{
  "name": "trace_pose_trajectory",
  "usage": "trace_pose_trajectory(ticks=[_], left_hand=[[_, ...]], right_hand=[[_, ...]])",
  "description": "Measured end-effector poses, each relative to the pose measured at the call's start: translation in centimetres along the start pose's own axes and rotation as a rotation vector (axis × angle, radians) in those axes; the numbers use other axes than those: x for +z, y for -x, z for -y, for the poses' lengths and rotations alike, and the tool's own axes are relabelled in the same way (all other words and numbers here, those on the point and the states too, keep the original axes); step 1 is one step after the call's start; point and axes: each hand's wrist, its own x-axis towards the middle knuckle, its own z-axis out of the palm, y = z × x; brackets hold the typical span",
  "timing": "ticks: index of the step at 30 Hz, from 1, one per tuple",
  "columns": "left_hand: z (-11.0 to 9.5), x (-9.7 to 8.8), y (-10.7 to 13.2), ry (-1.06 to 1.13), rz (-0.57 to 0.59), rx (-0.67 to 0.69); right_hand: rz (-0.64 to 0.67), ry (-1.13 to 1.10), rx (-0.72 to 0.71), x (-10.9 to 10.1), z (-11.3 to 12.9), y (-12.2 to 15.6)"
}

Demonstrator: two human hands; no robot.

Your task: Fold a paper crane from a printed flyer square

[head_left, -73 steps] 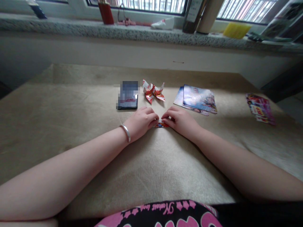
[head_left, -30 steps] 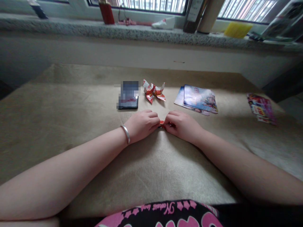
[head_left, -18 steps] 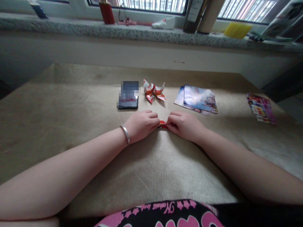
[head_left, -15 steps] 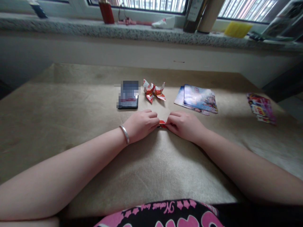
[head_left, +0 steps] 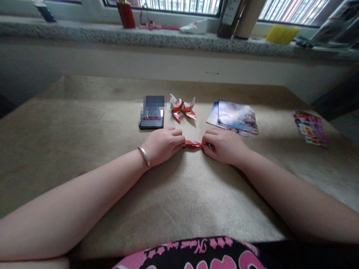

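Observation:
Between my two hands, low over the tabletop, is a narrow strip of folded red printed paper (head_left: 193, 144). My left hand (head_left: 165, 145), below a silver bangle, pinches its left end. At its right end, the curled fingers of my right hand (head_left: 223, 146) pinch the tip. The middle of the strip shows; both ends are covered by fingers. Just beyond my hands stands a folded red and white paper figure (head_left: 183, 109) with pointed, petal-like flaps. A smartphone (head_left: 153, 116), its screen partly blurred, lies past my left hand.
Blue-toned printed sheets (head_left: 237, 116) are stacked beyond my right hand. Farther right lie colourful printed papers (head_left: 310, 129). Behind the tan-covered table (head_left: 98, 209), a stone windowsill (head_left: 168, 38) carries a red cylinder (head_left: 126, 15), tall containers and a yellow item (head_left: 282, 34).
My hands have drawn slightly apart, the left moving left and the right moving right. More of the red paper strip now shows between them.

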Motion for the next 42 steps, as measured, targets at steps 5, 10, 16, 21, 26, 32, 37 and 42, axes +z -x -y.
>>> trace_pose_trajectory(ticks=[5, 10, 16, 21, 26, 32, 37, 42], left_hand=[[-0.1, 0.3, -0.1, 0.026, -0.048, 0.024], [0.2, 0.7, -0.1, 0.106, -0.077, 0.032], [0.4, 0.5, 0.1, 0.149, -0.035, 0.065], [0.3, 0.6, 0.0, 0.234, -0.043, 0.005], [0.3, 0.9, 0.1, 0.536, -0.099, -0.233], [0.4, 0.7, -0.1, 0.684, -0.03, -0.197], [0.6, 0.3, -0.3, 0.748, 0.051, -0.174], [0.6, 0.1, -0.4, 0.653, 0.067, -0.147]], right_hand=[[-0.047, -0.05, 0.004, 0.5, 1.0, -0.4], [-0.058, -0.077, -0.002, 0.9, 1.3, -0.7], [-0.042, -0.072, -0.002, 0.8, 0.8, -0.4], [-0.075, -0.132, 0.029, 0.7, 0.8, -0.2], [-0.155, -0.397, 0.081, 0.8, 0.9, -0.2], [-0.181, -0.71, 0.159, 1.6, 0.9, -0.2], [-0.171, -0.728, 0.193, 1.8, 0.8, -0.4], [-0.102, -0.703, 0.313, 2.0, 0.6, -0.6]])
